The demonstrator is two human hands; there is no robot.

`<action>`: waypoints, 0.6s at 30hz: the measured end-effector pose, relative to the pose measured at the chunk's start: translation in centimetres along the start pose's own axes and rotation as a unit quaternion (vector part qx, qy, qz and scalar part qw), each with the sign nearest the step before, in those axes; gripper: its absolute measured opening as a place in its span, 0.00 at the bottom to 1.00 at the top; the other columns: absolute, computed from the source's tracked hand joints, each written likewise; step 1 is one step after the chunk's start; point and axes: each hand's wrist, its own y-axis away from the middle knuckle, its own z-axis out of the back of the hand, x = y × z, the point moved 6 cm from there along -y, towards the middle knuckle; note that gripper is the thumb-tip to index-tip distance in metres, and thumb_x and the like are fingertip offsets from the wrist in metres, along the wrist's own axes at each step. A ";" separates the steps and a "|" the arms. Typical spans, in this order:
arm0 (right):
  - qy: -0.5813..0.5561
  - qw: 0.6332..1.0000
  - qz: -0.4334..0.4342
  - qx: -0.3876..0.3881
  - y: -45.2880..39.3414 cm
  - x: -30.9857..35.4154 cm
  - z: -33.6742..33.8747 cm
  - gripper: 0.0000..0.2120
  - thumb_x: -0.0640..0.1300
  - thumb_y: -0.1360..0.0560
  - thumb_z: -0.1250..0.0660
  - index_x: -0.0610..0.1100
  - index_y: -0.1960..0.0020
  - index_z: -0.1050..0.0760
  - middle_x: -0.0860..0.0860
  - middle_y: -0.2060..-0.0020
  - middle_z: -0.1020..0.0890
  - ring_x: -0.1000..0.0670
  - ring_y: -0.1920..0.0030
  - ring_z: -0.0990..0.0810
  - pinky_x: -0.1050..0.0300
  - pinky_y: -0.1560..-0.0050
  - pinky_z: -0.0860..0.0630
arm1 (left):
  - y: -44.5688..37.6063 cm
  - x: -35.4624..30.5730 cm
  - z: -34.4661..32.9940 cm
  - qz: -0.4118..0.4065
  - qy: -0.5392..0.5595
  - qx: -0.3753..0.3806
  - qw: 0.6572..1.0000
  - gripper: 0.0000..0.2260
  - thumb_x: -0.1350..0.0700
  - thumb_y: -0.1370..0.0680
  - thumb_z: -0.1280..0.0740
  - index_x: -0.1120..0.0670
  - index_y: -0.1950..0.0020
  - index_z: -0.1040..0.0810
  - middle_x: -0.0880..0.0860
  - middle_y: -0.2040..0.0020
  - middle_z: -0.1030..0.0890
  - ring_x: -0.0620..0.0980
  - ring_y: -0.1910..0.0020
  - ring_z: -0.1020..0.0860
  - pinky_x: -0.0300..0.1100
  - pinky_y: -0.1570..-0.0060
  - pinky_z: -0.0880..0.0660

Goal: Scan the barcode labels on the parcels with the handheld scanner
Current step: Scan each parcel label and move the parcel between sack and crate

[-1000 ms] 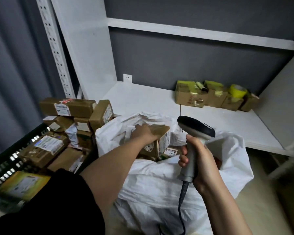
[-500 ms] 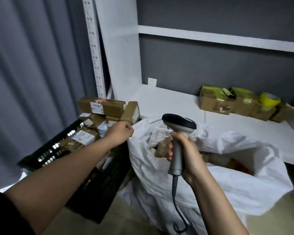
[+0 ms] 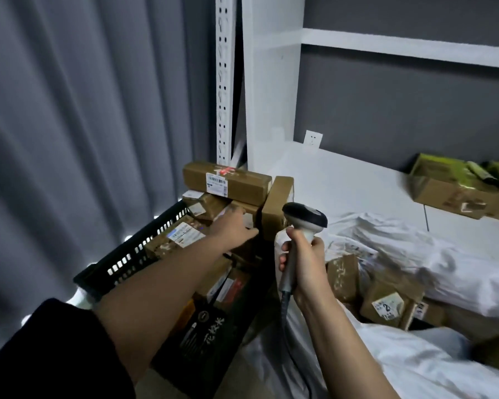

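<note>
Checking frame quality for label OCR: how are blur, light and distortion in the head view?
Head view: dim, flat light. The label on the top parcel is visible, but its text is too soft to read. The boxes on the shelf are motion-smeared at the right edge. Wide-angle bend shows in the shelf upright. The scanner is fairly sharp.

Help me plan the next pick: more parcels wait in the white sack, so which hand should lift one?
Probably left. The left hand lies over the parcels in the black crate, apparently holding nothing, while the right hand grips the scanner.
</note>
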 end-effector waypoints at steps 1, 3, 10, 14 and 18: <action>-0.003 1.000 0.002 -0.013 -0.7 -0.1 0.2 0.09 0.42 0.21 0.35 0.43 0.48 0.36 0.47 0.69 0.27 0.51 0.76 0.30 0.58 0.74 0.34 | -1.2 -0.7 -0.8 0.010 0.015 -0.003 1.000 0.28 0.42 0.26 0.32 0.55 0.32 0.33 0.55 0.33 0.28 0.56 0.37 0.27 0.51 0.41 0.27; -0.007 0.999 0.001 -0.037 -2.4 -0.7 1.0 0.10 0.42 0.21 0.35 0.46 0.52 0.37 0.47 0.69 0.27 0.51 0.76 0.31 0.59 0.74 0.34 | -3.7 -1.9 -2.7 0.044 0.069 -0.014 0.997 0.31 0.40 0.27 0.31 0.56 0.31 0.34 0.57 0.33 0.29 0.58 0.36 0.28 0.51 0.40 0.28; -0.047 0.996 -0.007 -0.071 -4.8 -1.9 3.4 0.09 0.41 0.21 0.35 0.44 0.50 0.37 0.47 0.71 0.27 0.53 0.79 0.31 0.62 0.78 0.34 | -7.6 -4.9 -6.5 0.141 0.166 -0.080 0.973 0.32 0.43 0.28 0.29 0.57 0.33 0.39 0.57 0.35 0.26 0.61 0.39 0.25 0.48 0.51 0.29; -0.053 0.996 -0.011 -0.067 -4.2 -1.8 3.7 0.09 0.42 0.21 0.35 0.45 0.50 0.36 0.48 0.71 0.27 0.53 0.79 0.30 0.61 0.76 0.34 | -6.7 -4.4 -6.0 0.137 0.148 -0.114 0.973 0.29 0.47 0.27 0.27 0.57 0.35 0.37 0.57 0.39 0.22 0.60 0.42 0.23 0.48 0.52 0.26; -0.060 0.997 -0.006 -0.056 -2.2 -1.0 3.7 0.09 0.41 0.21 0.35 0.44 0.49 0.36 0.48 0.72 0.27 0.53 0.78 0.30 0.61 0.76 0.34 | -3.2 -4.2 -3.8 0.060 0.105 -0.141 0.983 0.27 0.46 0.30 0.26 0.54 0.38 0.34 0.56 0.43 0.21 0.58 0.46 0.21 0.48 0.54 0.25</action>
